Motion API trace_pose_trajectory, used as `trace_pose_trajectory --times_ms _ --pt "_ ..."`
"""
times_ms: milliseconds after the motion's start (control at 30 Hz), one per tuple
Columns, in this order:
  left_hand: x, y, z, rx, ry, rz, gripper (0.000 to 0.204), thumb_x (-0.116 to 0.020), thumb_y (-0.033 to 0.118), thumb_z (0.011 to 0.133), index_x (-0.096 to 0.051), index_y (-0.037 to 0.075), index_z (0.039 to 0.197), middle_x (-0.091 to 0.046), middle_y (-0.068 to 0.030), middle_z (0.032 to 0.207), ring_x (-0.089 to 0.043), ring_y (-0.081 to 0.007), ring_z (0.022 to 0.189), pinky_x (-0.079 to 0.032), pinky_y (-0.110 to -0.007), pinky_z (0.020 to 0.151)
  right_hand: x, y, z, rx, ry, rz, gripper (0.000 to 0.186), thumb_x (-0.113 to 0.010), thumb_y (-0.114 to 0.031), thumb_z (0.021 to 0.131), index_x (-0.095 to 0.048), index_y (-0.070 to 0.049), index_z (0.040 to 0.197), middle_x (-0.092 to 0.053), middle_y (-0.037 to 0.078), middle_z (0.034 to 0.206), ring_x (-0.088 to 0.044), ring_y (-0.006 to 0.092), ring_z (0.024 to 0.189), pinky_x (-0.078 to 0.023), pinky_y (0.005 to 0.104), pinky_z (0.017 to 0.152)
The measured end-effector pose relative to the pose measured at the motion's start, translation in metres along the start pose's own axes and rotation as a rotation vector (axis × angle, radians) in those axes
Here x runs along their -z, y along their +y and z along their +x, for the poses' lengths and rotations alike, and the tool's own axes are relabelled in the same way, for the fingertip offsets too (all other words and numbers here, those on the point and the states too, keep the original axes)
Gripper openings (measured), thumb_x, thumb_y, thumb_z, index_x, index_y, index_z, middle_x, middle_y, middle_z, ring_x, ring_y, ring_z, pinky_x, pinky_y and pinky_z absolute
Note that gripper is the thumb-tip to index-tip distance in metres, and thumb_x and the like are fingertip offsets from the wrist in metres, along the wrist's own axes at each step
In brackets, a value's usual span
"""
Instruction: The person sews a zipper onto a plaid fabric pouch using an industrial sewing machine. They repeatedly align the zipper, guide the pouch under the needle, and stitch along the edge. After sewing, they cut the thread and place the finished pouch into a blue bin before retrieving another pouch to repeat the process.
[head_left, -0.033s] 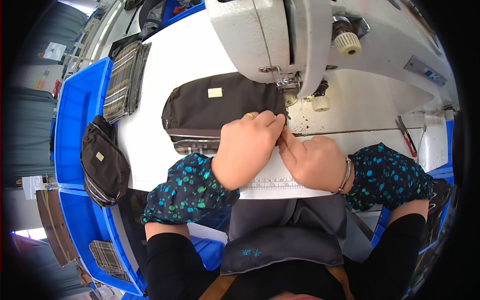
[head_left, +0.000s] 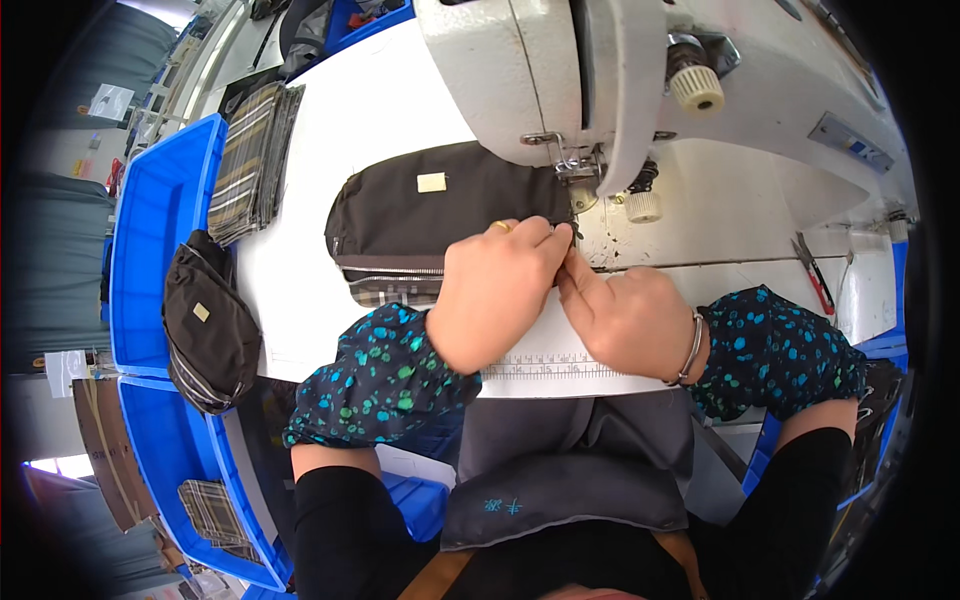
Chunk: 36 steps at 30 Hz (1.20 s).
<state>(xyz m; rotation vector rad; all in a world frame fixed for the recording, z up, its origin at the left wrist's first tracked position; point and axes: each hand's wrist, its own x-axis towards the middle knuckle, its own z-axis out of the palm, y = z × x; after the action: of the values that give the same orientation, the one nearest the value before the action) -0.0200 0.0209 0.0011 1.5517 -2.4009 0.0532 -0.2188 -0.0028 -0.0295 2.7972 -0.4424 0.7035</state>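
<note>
A dark brown fabric waist bag (head_left: 450, 215) lies flat on the white sewing table, with a small cream label near its upper edge. Along its lower side runs a zipper (head_left: 395, 271), and plaid lining (head_left: 392, 292) shows beneath that. My left hand (head_left: 505, 290) is closed on the bag's right end, fingers bent and a ring on one of them. Against it, my right hand (head_left: 635, 320) pinches the same edge, fingertips meeting the left ones. The gripped bit of edge is mostly hidden by my fingers. Just beyond them is the presser foot (head_left: 580, 170) of the sewing machine (head_left: 520, 80).
Another brown bag (head_left: 210, 325) rests across the rim of a blue bin (head_left: 160, 300) at left. Stacked plaid pieces (head_left: 255, 160) lie behind it; more plaid cloth (head_left: 215, 515) sits in a lower bin. Red-handled snips (head_left: 815, 275) lie at right. A ruler strip (head_left: 540, 367) runs along the front edge.
Almost nothing differs; the bag and both hands have shifted very slightly to the right, their hold unchanged.
</note>
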Motion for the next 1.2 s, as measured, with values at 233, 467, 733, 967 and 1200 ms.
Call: trace_pose_trajectory --times_ms 233,467,733,967,1200 --pt "-0.008 -0.012 0.014 0.028 0.052 -0.057 0.033 -0.072 0.014 0.086 -0.076 0.013 0.118 -0.064 -0.0035 0.084 -0.068 -0.0269 0.076 -0.055 -0.039 0.062 -0.005 0.010 0.006 -0.050 -0.011 0.014 0.029 -0.068 -0.013 0.077 -0.075 0.007 0.097 -0.075 0.031 0.106 -0.064 0.0150 0.051 -0.049 0.0292 0.047" --pt "0.013 -0.005 0.009 0.016 0.098 -0.132 0.015 -0.073 0.016 0.087 -0.076 0.012 0.101 -0.058 -0.0038 0.087 -0.066 -0.0253 0.075 -0.055 -0.038 0.061 -0.004 0.012 0.002 -0.036 -0.012 0.026 0.028 -0.067 -0.015 0.078 -0.075 0.005 0.096 -0.074 0.031 0.109 -0.063 0.0149 0.050 -0.049 0.0286 0.048" --pt "0.008 0.003 0.000 0.068 0.081 -0.096 0.019 -0.078 0.010 0.083 -0.080 0.012 0.101 -0.061 -0.0036 0.081 -0.066 -0.0254 0.071 -0.052 -0.038 0.060 -0.001 0.009 0.002 -0.009 -0.001 0.107 0.025 -0.067 -0.016 0.080 -0.075 0.002 0.096 -0.075 0.026 0.109 -0.063 0.0147 0.052 -0.050 0.0288 0.048" --pt "0.005 0.002 0.002 0.051 0.120 -0.150 0.023 -0.077 0.007 0.079 -0.080 0.012 0.102 -0.059 -0.0034 0.082 -0.064 -0.0245 0.070 -0.051 -0.036 0.060 -0.004 0.007 0.001 -0.018 0.024 0.109 0.022 -0.067 -0.015 0.079 -0.073 0.001 0.091 -0.075 0.026 0.108 -0.064 0.0151 0.052 -0.049 0.0292 0.048" --pt "0.007 0.002 0.002 0.008 0.096 -0.089 0.028 -0.077 0.005 0.076 -0.081 0.013 0.103 -0.061 -0.0032 0.090 -0.064 -0.0239 0.079 -0.053 -0.036 0.064 -0.004 0.008 0.003 -0.017 0.026 0.106 0.022 -0.067 -0.015 0.079 -0.072 0.003 0.091 -0.074 0.029 0.108 -0.063 0.0153 0.050 -0.048 0.0296 0.045"
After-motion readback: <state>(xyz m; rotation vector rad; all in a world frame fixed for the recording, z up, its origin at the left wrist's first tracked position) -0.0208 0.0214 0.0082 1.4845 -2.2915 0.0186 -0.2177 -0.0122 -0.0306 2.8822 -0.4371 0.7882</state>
